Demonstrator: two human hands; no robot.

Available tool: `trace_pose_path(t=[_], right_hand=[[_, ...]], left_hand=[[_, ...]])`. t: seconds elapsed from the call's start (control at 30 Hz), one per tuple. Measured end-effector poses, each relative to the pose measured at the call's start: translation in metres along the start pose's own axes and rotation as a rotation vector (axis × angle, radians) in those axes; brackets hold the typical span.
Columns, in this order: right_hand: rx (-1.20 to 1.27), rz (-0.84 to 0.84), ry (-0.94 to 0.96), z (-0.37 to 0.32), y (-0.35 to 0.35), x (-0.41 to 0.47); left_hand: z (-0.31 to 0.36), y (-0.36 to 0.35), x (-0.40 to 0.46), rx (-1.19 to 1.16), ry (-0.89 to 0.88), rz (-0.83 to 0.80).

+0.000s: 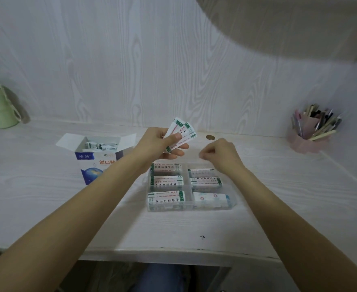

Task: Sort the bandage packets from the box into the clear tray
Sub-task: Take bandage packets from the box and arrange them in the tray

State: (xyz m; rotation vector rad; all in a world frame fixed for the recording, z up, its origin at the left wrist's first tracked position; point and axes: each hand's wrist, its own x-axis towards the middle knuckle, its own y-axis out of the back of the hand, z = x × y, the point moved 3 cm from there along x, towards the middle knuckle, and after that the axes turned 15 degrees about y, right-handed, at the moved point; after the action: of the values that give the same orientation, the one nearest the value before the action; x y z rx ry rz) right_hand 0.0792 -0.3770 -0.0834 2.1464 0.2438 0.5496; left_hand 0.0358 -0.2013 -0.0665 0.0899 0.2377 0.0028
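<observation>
Head view
Left hand: pinches a fan of bandage packets, raised above the tray's far edge.
Right hand: fingers curled, holding nothing visible, hovering over the tray's far-right cell.
Clear tray: 6 cells, all holding packets.
Box: open, left of tray, more packets inside.
Risk: fanned packets may slip from the thumb; full cells could overflow.

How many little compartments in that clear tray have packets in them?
6. The clear tray holds two columns of three, and every compartment shows packets; the far right one is partly hidden by the right hand.
</observation>
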Motion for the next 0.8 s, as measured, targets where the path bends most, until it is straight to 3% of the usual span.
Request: trace_pose_path(t=[0.07, 0.17, 0.3, 0.5, 0.8], right_hand=[[0.403, 0.130, -0.016, -0.007, 0.011, -0.003], [0.842, 0.111, -0.043, -0.018, 0.017, -0.008], [0.663, 0.145, 0.095, -0.020, 0.018, -0.009], [0.545, 0.245, 0.142, -0.008, 0.018, -0.011], [0.594, 0.245, 0.181, -0.004, 0.018, -0.016]], left_hand=[[-0.001, -0.002, 0.000, -0.024, 0.011, -0.003], [-0.002, -0.008, -0.002, -0.043, 0.022, -0.012], [-0.004, -0.021, -0.004, 0.005, 0.015, -0.084], [-0.003, -0.023, -0.005, 0.000, 0.012, -0.134], [0.000, -0.022, -0.005, 0.044, 0.052, -0.135]])
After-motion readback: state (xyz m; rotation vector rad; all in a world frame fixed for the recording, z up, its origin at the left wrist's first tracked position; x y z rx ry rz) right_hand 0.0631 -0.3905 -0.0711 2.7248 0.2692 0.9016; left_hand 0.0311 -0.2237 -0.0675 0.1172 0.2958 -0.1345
